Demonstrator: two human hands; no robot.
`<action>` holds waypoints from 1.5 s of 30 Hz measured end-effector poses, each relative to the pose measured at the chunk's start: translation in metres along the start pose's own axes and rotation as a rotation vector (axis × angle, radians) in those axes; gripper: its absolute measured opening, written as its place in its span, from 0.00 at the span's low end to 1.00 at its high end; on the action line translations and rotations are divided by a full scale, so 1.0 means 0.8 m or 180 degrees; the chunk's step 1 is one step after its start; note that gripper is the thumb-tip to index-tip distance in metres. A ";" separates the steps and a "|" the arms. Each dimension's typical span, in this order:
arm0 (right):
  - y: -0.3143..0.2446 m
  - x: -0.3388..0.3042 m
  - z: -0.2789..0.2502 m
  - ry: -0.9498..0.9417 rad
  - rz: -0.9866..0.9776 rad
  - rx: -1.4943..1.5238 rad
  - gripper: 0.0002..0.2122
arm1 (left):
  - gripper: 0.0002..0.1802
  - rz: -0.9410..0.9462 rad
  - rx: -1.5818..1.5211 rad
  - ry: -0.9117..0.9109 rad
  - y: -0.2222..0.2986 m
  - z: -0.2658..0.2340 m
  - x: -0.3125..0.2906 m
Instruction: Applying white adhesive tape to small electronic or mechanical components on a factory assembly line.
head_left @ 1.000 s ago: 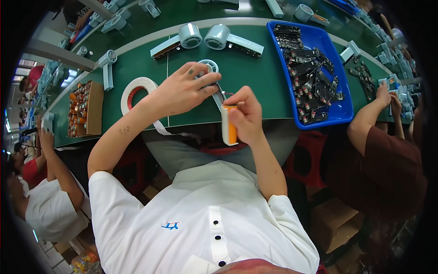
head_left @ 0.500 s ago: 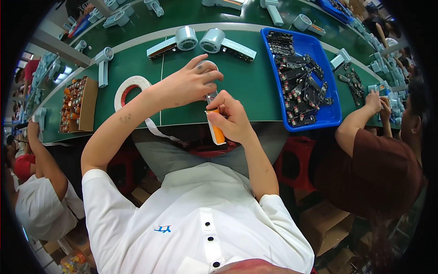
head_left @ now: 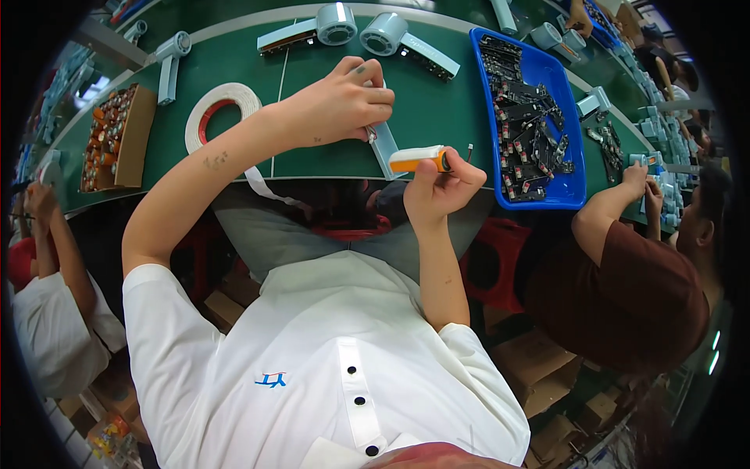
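My left hand is closed over the upper part of a light-blue handheld fan housing. The housing's long handle slants down toward the table's near edge, while its head is mostly hidden under my fingers. Just right of that handle, my right hand pinches an orange cylindrical battery by its right end. A white strip lies along the battery's upper side, and the battery is held nearly level. A small connector on a wire sticks up beyond my right fingers.
A roll of white tape lies left, its loose end over the table edge. Farther left stands a cardboard box of orange batteries. A blue tray holds black circuit boards. Two fan housings lie ahead. Co-workers sit on both sides.
My right hand has moved right, and the battery has swung from nearly upright to nearly level, apart from my left hand. More of the housing's handle shows. The whole view has shifted slightly.
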State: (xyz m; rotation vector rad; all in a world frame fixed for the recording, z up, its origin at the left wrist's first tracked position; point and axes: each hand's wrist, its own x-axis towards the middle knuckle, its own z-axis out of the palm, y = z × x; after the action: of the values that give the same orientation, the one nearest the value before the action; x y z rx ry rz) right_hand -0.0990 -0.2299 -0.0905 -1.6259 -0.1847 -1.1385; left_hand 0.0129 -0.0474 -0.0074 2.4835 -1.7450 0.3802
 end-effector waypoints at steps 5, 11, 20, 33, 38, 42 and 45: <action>0.004 0.001 -0.006 -0.0354 -0.0393 -0.0225 0.15 | 0.14 -0.0159 -0.0197 0.0014 0.000 0.006 -0.004; 0.004 0.014 -0.010 -0.0665 -0.1347 -0.0714 0.16 | 0.15 -0.0181 -0.0142 0.0111 0.006 0.007 -0.001; -0.012 0.034 0.000 -0.1112 -0.1630 -0.1249 0.18 | 0.15 -0.0232 -0.0168 0.0327 0.008 0.015 -0.006; 0.001 0.086 -0.005 -0.2640 -0.1078 -0.0746 0.14 | 0.06 0.0449 -0.0462 0.0862 -0.013 0.004 -0.008; -0.025 0.116 -0.018 -0.3590 -0.0461 -0.1422 0.14 | 0.08 -0.0214 -0.1903 0.0236 -0.028 0.013 0.007; -0.026 0.118 -0.011 -0.3843 -0.0394 -0.1599 0.16 | 0.09 -0.0435 -0.2257 -0.0124 -0.032 0.013 0.015; -0.023 0.120 -0.005 -0.3876 -0.0523 -0.1534 0.18 | 0.11 -0.0460 -0.2171 -0.0260 -0.035 0.012 0.021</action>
State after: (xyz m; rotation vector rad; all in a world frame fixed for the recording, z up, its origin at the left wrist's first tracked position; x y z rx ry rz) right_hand -0.0622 -0.2652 -0.0074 -2.6006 -0.8788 -0.1413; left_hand 0.0459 -0.0550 -0.0101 2.1101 -1.3857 -0.2904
